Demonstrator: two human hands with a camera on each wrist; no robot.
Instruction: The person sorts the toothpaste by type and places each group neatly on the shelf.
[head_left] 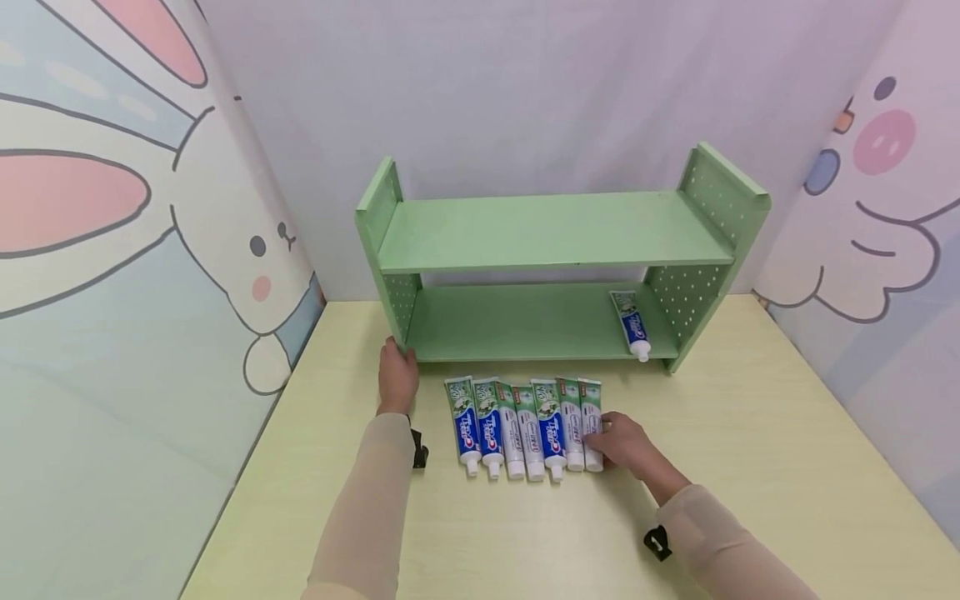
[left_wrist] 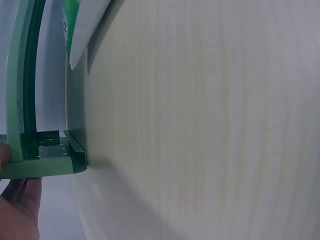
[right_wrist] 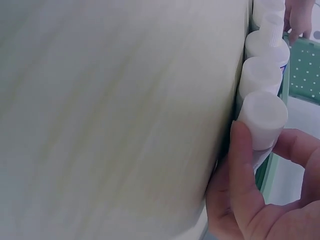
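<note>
The rightmost tube (head_left: 591, 408) in the row (head_left: 529, 425) is pinched near its cap (right_wrist: 263, 112) by the right hand (head_left: 628, 446); the cap's round end is shown only from the right wrist. The green shelf (head_left: 555, 229) is gripped by the left hand (head_left: 397, 381) (digits on both sides, in the left wrist view). The row is laid on a pale table (head_left: 495, 542) between cartoon-printed walls (head_left: 90, 400).

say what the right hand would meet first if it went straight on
The right hand points leftward and holds the rightmost toothpaste tube; past that, it would probably first meet the neighbouring white-and-green tube, though depth is unclear.
</note>
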